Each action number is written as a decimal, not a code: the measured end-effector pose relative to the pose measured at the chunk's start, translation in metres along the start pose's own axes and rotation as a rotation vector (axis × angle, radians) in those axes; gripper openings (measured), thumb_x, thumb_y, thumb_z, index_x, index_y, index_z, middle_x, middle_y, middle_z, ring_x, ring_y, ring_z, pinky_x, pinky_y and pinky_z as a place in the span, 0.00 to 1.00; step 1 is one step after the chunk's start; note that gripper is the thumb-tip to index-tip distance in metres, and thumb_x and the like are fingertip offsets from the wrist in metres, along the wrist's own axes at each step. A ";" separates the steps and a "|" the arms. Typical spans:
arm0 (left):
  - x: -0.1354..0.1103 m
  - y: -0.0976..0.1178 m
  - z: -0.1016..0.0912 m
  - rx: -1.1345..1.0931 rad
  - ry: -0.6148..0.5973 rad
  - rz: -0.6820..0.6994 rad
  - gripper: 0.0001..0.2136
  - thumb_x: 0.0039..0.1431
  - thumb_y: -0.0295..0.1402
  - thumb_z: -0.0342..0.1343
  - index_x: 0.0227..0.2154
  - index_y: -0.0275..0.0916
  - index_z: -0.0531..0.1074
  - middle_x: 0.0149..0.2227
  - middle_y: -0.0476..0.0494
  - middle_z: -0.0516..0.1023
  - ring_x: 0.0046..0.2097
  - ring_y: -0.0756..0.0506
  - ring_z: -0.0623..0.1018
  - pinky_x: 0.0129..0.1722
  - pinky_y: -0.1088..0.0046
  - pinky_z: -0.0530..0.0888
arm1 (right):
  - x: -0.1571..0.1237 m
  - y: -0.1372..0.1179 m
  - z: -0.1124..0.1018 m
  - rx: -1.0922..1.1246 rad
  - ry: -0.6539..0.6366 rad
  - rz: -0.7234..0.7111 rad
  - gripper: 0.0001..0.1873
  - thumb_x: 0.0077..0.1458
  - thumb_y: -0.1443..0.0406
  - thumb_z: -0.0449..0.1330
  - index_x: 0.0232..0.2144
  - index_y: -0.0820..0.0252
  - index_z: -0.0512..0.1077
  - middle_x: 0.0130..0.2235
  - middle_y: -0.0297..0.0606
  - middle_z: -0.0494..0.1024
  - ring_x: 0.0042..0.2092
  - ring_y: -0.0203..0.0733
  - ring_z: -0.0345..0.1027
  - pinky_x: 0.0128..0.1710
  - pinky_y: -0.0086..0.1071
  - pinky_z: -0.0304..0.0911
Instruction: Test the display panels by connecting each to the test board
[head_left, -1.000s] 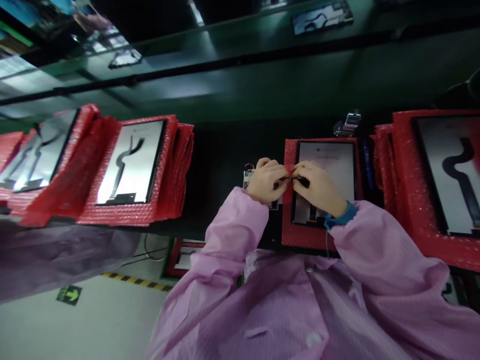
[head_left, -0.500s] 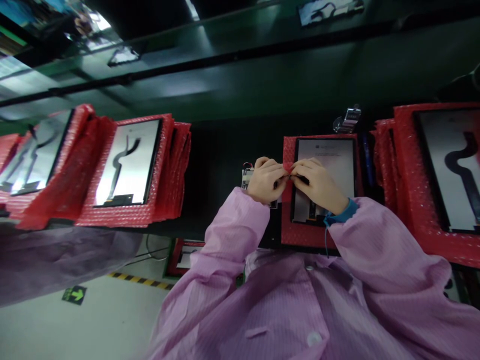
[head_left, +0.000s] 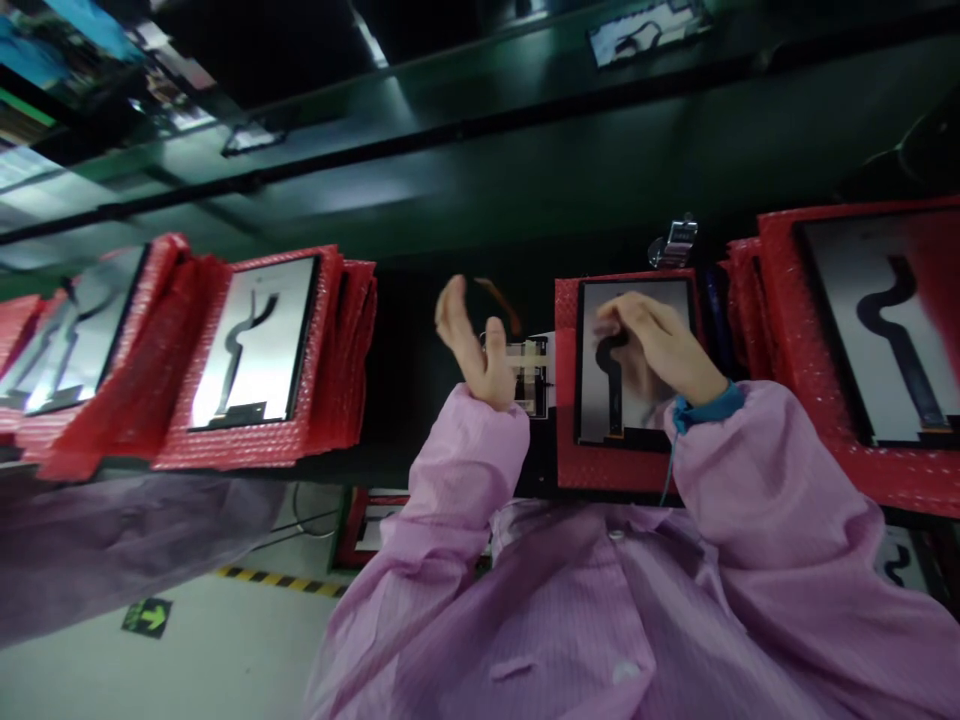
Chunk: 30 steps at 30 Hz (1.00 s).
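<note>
My left hand point(head_left: 478, 350) is raised over the dark bench, fingers and thumb apart. A blurred amber strip point(head_left: 501, 303) shows just beyond its thumb; whether they touch I cannot tell. Right of that hand lies a small fixture-like piece with pale strips point(head_left: 532, 362). My right hand point(head_left: 667, 345), with a blue band at the wrist, hovers above a display panel point(head_left: 594, 400), fingers stretched leftward, fingertips blurred, thumb hidden. The panel lies back side up on red bubble wrap point(head_left: 567, 380). Its black ribbon cable point(head_left: 614, 385) curves near my right fingertips, and the hand reflects in the panel.
Bubble-wrap stacks topped with panels stand left point(head_left: 341, 370) and right point(head_left: 780, 340). A metal tally counter point(head_left: 679, 242) sits behind the middle panel, a blue pen-like object point(head_left: 718, 320) beside it. Another person's sleeve point(head_left: 127, 540) reaches in at lower left.
My hands have parted from their meeting point at the panel's left edge. The left moved left and opened; the right drew slightly right, uncovering the ribbon cable. The amber strip has come into view.
</note>
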<state>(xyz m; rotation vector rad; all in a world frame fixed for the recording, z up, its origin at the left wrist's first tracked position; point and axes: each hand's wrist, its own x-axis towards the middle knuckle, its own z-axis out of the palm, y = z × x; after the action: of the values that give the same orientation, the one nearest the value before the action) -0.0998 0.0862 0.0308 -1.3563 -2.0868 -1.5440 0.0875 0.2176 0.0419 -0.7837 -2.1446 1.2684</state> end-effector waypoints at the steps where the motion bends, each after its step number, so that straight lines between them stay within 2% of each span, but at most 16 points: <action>1: -0.006 0.006 -0.002 0.010 0.058 -0.015 0.23 0.70 0.37 0.43 0.66 0.43 0.53 0.69 0.34 0.56 0.70 0.38 0.57 0.67 0.50 0.59 | 0.001 0.003 -0.003 -0.080 0.092 0.011 0.21 0.68 0.53 0.45 0.40 0.57 0.72 0.44 0.43 0.78 0.46 0.46 0.72 0.51 0.43 0.67; 2: -0.015 0.014 -0.004 0.017 0.055 0.004 0.25 0.70 0.37 0.44 0.67 0.44 0.50 0.69 0.33 0.53 0.71 0.37 0.55 0.68 0.48 0.57 | 0.002 0.007 -0.006 -0.186 0.181 0.018 0.19 0.67 0.54 0.46 0.42 0.57 0.72 0.46 0.44 0.77 0.48 0.48 0.71 0.53 0.45 0.66; 3: -0.026 0.023 -0.006 0.027 -0.015 0.053 0.26 0.69 0.38 0.46 0.67 0.44 0.50 0.69 0.32 0.54 0.71 0.36 0.55 0.68 0.47 0.57 | 0.004 0.011 -0.009 -0.294 0.255 0.022 0.17 0.66 0.55 0.48 0.43 0.58 0.72 0.48 0.46 0.77 0.51 0.51 0.69 0.55 0.48 0.65; 5: -0.053 0.040 -0.007 0.051 -0.263 0.164 0.26 0.67 0.39 0.51 0.66 0.43 0.54 0.67 0.31 0.56 0.70 0.34 0.56 0.68 0.46 0.59 | 0.006 0.022 -0.015 -0.455 0.351 0.049 0.15 0.64 0.60 0.50 0.44 0.60 0.73 0.51 0.50 0.75 0.55 0.57 0.66 0.58 0.55 0.61; 7: -0.082 0.054 -0.007 0.062 -0.502 0.200 0.29 0.66 0.38 0.53 0.67 0.41 0.54 0.69 0.29 0.53 0.72 0.32 0.54 0.67 0.44 0.61 | 0.009 0.034 -0.021 -0.533 0.409 0.088 0.17 0.63 0.65 0.48 0.46 0.61 0.73 0.52 0.52 0.74 0.56 0.60 0.64 0.58 0.59 0.59; 10: -0.114 0.062 -0.004 0.094 -0.692 0.165 0.32 0.66 0.34 0.54 0.69 0.42 0.49 0.70 0.29 0.51 0.73 0.30 0.52 0.67 0.42 0.62 | 0.012 0.048 -0.028 -0.642 0.451 0.149 0.20 0.62 0.68 0.44 0.47 0.63 0.73 0.51 0.55 0.73 0.56 0.61 0.63 0.55 0.61 0.61; 12: -0.124 0.060 -0.002 0.097 -0.717 0.139 0.32 0.66 0.34 0.53 0.70 0.43 0.47 0.70 0.28 0.51 0.73 0.30 0.53 0.67 0.41 0.63 | 0.015 0.055 -0.031 -0.674 0.452 0.201 0.19 0.63 0.69 0.44 0.45 0.63 0.74 0.50 0.56 0.73 0.56 0.62 0.62 0.53 0.61 0.62; 15: -0.126 0.057 -0.002 0.069 -0.703 0.111 0.32 0.67 0.33 0.52 0.70 0.43 0.48 0.69 0.28 0.53 0.71 0.31 0.57 0.66 0.42 0.65 | 0.020 0.061 -0.032 -0.699 0.462 0.240 0.16 0.64 0.66 0.46 0.39 0.61 0.74 0.47 0.55 0.72 0.55 0.62 0.61 0.49 0.58 0.65; 22: -0.121 0.055 -0.004 0.045 -0.698 0.118 0.31 0.66 0.34 0.54 0.69 0.44 0.51 0.66 0.30 0.60 0.68 0.33 0.62 0.65 0.44 0.66 | 0.028 0.080 -0.037 -0.664 0.555 0.146 0.19 0.68 0.64 0.43 0.35 0.60 0.73 0.43 0.49 0.71 0.53 0.56 0.61 0.48 0.55 0.64; 27: -0.121 0.055 -0.004 0.060 -0.706 0.138 0.31 0.66 0.33 0.55 0.68 0.45 0.51 0.65 0.31 0.60 0.67 0.33 0.63 0.65 0.45 0.66 | 0.032 0.082 -0.036 -0.649 0.555 0.168 0.18 0.67 0.59 0.46 0.38 0.62 0.73 0.45 0.53 0.70 0.55 0.60 0.62 0.48 0.56 0.65; 30: -0.121 0.054 -0.005 0.065 -0.709 0.136 0.31 0.66 0.34 0.55 0.69 0.45 0.51 0.65 0.31 0.58 0.68 0.33 0.63 0.65 0.45 0.66 | 0.035 0.079 -0.034 -0.688 0.575 0.123 0.18 0.67 0.60 0.45 0.42 0.65 0.71 0.45 0.54 0.71 0.56 0.61 0.62 0.53 0.60 0.61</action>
<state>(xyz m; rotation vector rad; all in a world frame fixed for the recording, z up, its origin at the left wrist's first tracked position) 0.0070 0.0179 -0.0088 -2.1985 -2.2970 -1.0092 0.1030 0.2937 -0.0098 -1.3711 -2.0350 0.2438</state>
